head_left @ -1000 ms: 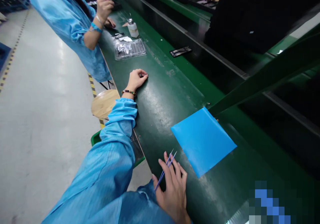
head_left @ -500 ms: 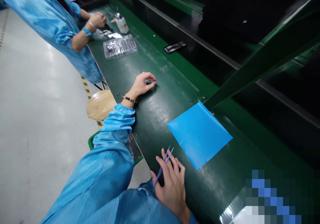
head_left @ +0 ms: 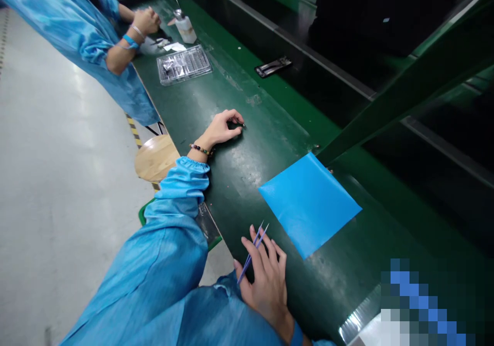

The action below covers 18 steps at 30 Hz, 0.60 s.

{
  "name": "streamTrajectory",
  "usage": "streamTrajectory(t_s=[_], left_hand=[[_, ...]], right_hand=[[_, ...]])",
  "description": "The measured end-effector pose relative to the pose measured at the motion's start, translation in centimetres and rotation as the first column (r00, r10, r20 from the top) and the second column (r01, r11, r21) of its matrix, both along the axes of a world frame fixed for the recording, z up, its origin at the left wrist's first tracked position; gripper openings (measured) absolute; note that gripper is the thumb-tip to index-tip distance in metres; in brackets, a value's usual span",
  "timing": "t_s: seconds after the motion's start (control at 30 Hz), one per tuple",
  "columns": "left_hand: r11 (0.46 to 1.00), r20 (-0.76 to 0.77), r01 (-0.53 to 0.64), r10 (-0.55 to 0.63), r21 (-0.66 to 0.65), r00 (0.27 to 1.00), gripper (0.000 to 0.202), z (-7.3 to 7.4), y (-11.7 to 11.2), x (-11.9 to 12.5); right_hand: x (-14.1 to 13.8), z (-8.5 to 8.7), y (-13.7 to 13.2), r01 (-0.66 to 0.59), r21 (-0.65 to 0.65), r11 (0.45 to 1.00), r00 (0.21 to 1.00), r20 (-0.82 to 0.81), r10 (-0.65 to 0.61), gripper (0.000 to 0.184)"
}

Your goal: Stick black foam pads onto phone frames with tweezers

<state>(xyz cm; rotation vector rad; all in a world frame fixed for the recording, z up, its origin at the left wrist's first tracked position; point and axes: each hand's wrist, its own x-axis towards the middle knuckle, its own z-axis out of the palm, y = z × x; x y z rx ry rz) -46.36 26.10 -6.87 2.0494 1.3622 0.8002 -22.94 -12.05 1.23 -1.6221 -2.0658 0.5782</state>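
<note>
– The left hand (head_left: 223, 128), how was it?
– It lay on the green bench (head_left: 216, 93), fingertips pinched together on a small dark piece (head_left: 240, 125).
– And the right hand (head_left: 265, 280)?
– It lay flat near the bench edge, fingers stretched and slightly apart. One pair of thin violet tweezers (head_left: 252, 251) lay along the forefinger; whether it gripped them I couldn't tell.
– Any containers?
– One clear plastic tray (head_left: 184, 65), ribbed, with small shiny parts at its left end, too small to count. One white bottle (head_left: 185, 27) stood behind it, near a co-worker's hand (head_left: 145, 21).
– What else?
– One smooth blue square sheet (head_left: 309, 204) lay just beyond the tweezers' tips. One flat dark part (head_left: 273, 66) lay farther back, and one round wooden stool (head_left: 156, 158) stood beside the bench.
</note>
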Motion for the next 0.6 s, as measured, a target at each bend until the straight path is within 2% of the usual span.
streamTrajectory(t_s=[0.13, 0.23, 0.3, 0.4, 0.5, 0.57, 0.6], left_hand=[[0.998, 0.039, -0.069, 0.069, -0.005, 0.997, 0.023, 0.1, 0.3, 0.0], [0.995, 0.002, -0.096, 0.096, 0.007, 0.995, 0.023, 0.3, 2.5, 0.4], [0.997, -0.086, -0.074, 0.075, 0.017, 0.993, 0.024, 0.4, 5.5, 1.3], [0.999, -0.223, -0.042, 0.042, 0.009, 0.974, 0.035, 0.5, 11.7, 3.8], [0.993, -0.354, -0.11, 0.088, -0.041, 0.931, 0.053, 0.8, 17.4, 7.5], [0.98, -0.413, -0.186, 0.14, -0.074, 0.9, 0.062, 1.7, 19.5, 9.9], [0.972, -0.419, -0.221, 0.168, -0.082, 0.892, 0.066, 2.3, 19.9, 11.0]], right_hand=[[0.0, -0.1, 0.0, 0.002, -0.006, 1.0, 1.0, -0.006, -0.002, 0.038], [0.0, -0.1, 0.0, -0.003, 0.001, 1.0, 1.0, -0.003, 0.004, 0.039], [0.0, -0.1, -0.1, -0.01, -0.004, 1.0, 1.0, 0.003, 0.01, 0.039], [0.0, 0.0, -0.2, 0.0, -0.023, 1.0, 1.0, 0.003, 0.0, 0.038], [-0.1, -0.4, -0.1, 0.02, 0.018, 1.0, 1.0, -0.009, -0.02, 0.035], [-0.4, -1.0, 0.2, 0.057, 0.097, 0.994, 0.998, -0.023, -0.055, 0.03], [-0.6, -1.3, 0.3, 0.091, 0.138, 0.986, 0.996, -0.029, -0.088, 0.029]])
